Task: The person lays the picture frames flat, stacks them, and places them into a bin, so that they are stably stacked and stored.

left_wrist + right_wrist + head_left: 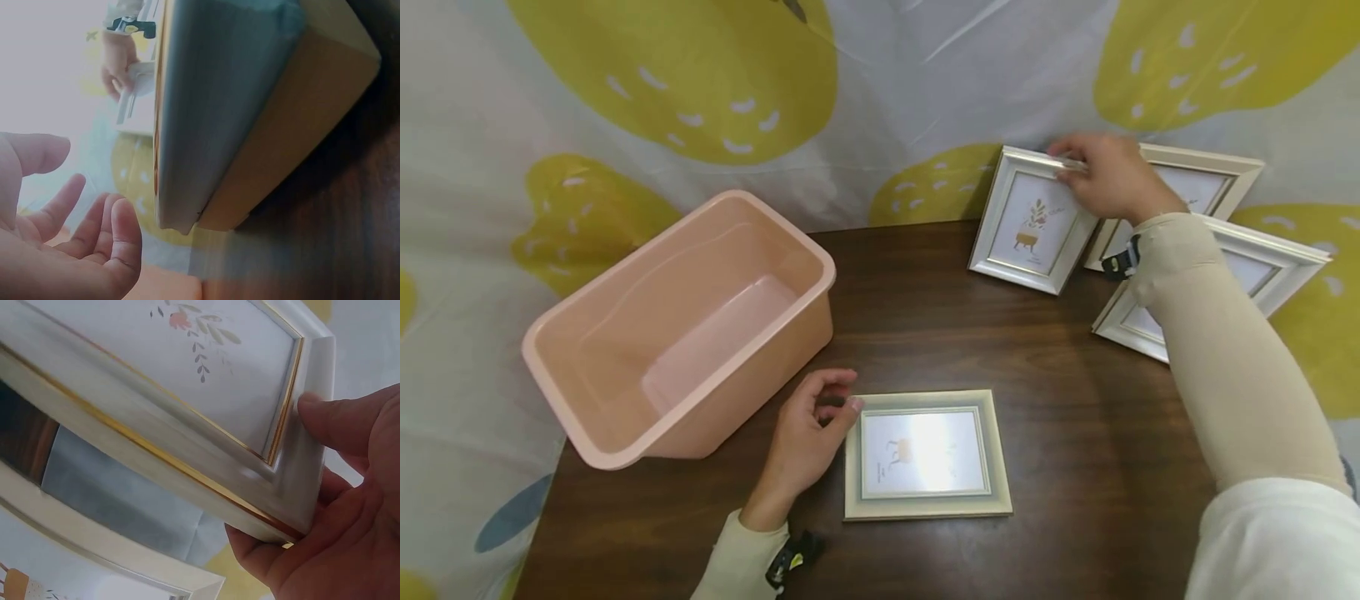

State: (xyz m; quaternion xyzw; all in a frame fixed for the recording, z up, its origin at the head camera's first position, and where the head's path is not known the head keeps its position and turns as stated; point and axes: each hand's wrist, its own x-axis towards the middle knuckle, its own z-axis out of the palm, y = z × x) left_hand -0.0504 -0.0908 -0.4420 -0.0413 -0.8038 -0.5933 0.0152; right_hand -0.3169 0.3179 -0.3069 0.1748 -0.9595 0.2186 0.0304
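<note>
At the back of the table, my right hand (1108, 177) grips the top edge of a white picture frame (1009, 265) with a plant print. In the right wrist view the thumb lies on the front of its border and the fingers curl behind it. My left hand (808, 433) is beside the left edge of a cream picture frame (925, 507) lying flat, its fingers loosely bent. The left wrist view shows a gap between that hand (81, 244) and the frame's side (275, 144); nothing is in the palm.
A pink plastic bin (737, 379) stands at the left, its inside visible. Behind my right arm, a cream frame (1240, 171) and a silver-white frame (1296, 265) lean at the back right. A cloth with yellow lemon shapes (917, 50) hangs behind the brown wooden table (910, 308).
</note>
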